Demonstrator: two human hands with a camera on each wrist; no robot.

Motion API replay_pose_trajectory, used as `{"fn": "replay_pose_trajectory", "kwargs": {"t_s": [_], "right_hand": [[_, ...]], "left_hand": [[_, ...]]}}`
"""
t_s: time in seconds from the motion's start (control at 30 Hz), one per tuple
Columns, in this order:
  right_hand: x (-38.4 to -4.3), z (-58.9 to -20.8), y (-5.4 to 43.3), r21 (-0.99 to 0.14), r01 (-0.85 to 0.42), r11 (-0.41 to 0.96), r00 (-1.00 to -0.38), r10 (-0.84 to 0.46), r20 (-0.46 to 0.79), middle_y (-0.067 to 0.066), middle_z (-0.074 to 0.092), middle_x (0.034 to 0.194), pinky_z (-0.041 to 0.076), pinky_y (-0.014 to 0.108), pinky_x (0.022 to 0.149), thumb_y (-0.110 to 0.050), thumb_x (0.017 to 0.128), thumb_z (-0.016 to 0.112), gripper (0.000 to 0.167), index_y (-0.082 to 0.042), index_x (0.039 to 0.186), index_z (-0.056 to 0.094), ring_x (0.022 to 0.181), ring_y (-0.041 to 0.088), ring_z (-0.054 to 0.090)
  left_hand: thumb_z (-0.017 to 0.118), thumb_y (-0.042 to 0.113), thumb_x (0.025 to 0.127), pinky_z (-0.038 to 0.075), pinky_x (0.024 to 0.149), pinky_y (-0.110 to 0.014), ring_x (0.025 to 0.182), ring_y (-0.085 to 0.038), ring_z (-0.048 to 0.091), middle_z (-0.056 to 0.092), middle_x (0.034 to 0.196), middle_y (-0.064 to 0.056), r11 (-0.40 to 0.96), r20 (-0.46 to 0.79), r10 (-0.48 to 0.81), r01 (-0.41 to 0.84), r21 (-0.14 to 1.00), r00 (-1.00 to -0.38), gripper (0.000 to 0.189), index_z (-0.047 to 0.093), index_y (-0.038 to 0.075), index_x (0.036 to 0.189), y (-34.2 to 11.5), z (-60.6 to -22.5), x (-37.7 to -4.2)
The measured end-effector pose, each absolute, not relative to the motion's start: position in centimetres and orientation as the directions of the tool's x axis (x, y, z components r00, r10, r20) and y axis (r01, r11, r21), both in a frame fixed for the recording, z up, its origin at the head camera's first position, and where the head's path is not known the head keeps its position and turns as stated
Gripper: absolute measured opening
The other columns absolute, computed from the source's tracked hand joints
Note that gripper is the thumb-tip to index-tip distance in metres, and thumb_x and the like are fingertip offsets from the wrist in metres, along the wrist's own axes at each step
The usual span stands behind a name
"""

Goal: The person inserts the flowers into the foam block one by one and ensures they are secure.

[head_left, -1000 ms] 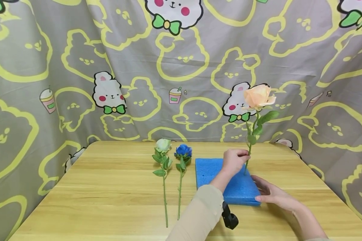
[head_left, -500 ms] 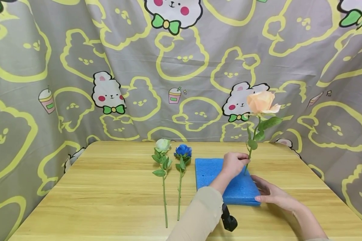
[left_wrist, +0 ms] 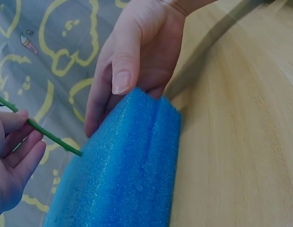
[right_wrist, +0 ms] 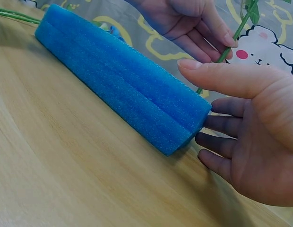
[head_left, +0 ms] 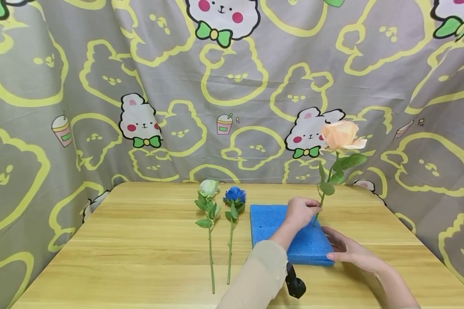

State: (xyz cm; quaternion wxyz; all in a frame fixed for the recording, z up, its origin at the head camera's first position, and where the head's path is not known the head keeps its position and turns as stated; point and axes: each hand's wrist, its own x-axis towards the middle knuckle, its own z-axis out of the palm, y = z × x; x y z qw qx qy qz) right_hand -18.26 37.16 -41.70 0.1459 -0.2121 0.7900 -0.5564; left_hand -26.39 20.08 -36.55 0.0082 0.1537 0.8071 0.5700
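Observation:
A peach rose (head_left: 339, 135) stands with its stem end in the top of a blue foam block (head_left: 267, 219), leaning slightly right. My left hand (head_left: 300, 212) pinches the green stem (left_wrist: 56, 139) between thumb and fingers, a little above the foam. At the block's right end is my right hand (head_left: 352, 253); its thumb touches the near corner and its fairly straight fingers (right_wrist: 224, 125) lie against the end face. How deep the stem sits inside the foam is hidden.
Left of the block, a pale green-white rose (head_left: 209, 188) and a blue rose (head_left: 236, 195) lie side by side on the wooden table (head_left: 139, 244). A black device (head_left: 295, 286) shows beneath the left forearm. Behind the table hangs a patterned grey curtain (head_left: 170, 81).
The peach rose's bloom has come down and tilted to the right, and the left hand on its stem has lowered slightly. The right hand and foam block stay in place.

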Motion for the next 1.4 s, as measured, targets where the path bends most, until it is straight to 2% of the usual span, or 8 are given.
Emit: {"fn": "replay_pose_trajectory", "kwargs": {"t_s": [0.33,0.87,1.17,1.4], "right_hand": [[-18.1,-41.4,37.0,-0.934,-0.176,0.311,-0.874,-0.486,0.003,0.044,0.002,0.14,0.036,0.012,0.09,-0.007,0.092,0.054,0.075,0.017,0.139,0.002,0.112,-0.017,0.035],[-18.1,-41.3,36.8,-0.938,-0.162,0.307,-0.876,-0.482,-0.007,0.042,0.001,0.142,0.035,0.011,0.09,-0.007,0.092,0.054,0.075,0.017,0.14,0.002,0.112,-0.017,0.034],[-18.2,-41.4,37.0,-0.934,-0.169,0.315,-0.88,-0.475,-0.001,0.042,0.003,0.142,0.035,0.012,0.09,-0.006,0.092,0.054,0.074,0.016,0.14,0.002,0.112,-0.017,0.034],[-18.1,-41.5,37.0,-0.931,-0.178,0.32,-0.884,-0.468,0.008,0.041,0.004,0.142,0.034,0.012,0.091,-0.005,0.091,0.054,0.073,0.016,0.14,0.004,0.113,-0.017,0.034]], "left_hand": [[0.075,0.015,0.078,0.047,0.067,-0.017,0.08,-0.001,0.061,0.069,0.08,0.008,0.378,0.145,0.266,0.241,0.894,-0.953,0.004,0.077,0.012,0.08,20.1,-36.4,-26.3],[0.075,0.015,0.078,0.048,0.066,-0.019,0.08,-0.004,0.061,0.069,0.079,0.007,0.348,0.103,0.259,0.192,0.918,-0.96,0.004,0.077,0.012,0.08,19.9,-36.9,-26.3],[0.076,0.016,0.078,0.047,0.062,-0.021,0.074,-0.004,0.059,0.068,0.077,0.008,0.335,0.062,0.251,0.147,0.931,-0.966,0.004,0.076,0.012,0.079,19.9,-37.0,-26.3],[0.075,0.018,0.078,0.044,0.056,-0.02,0.064,-0.004,0.054,0.063,0.071,0.009,0.346,0.089,0.268,0.182,0.92,-0.959,0.007,0.074,0.012,0.076,19.4,-37.2,-26.4]]}}
